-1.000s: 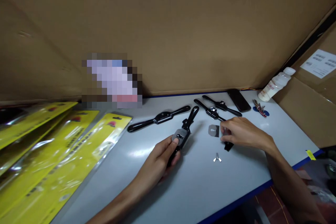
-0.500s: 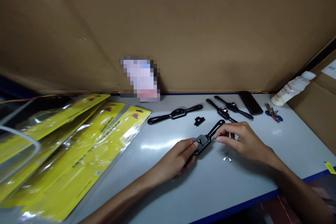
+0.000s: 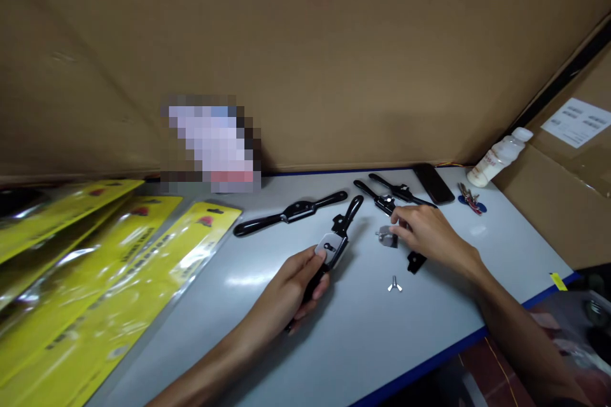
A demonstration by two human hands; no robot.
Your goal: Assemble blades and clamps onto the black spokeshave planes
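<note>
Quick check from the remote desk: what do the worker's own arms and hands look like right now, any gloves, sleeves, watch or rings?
Both are bare: the left hand and right hand wear no gloves. No sleeves, watch or wristband show on either forearm in view. No rings show on the visible fingers.

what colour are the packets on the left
Yellow packets, seen in the head view.

Light dim and warm, coming from above; my view soft all over. Pale glare patch on grey table [image 3: 363, 331] just left of my left hand [image 3: 291, 289]. Yellow packets [image 3: 109, 280] at left throw bright streaks off plastic wrap, print smeared by blur. Soft shadows under my right hand [image 3: 427, 235] and both forearms. Cardboard wall [image 3: 305, 44] flat, murky brown. Edges stretched, table rim bowed. Pixelated block on back wall.
</note>
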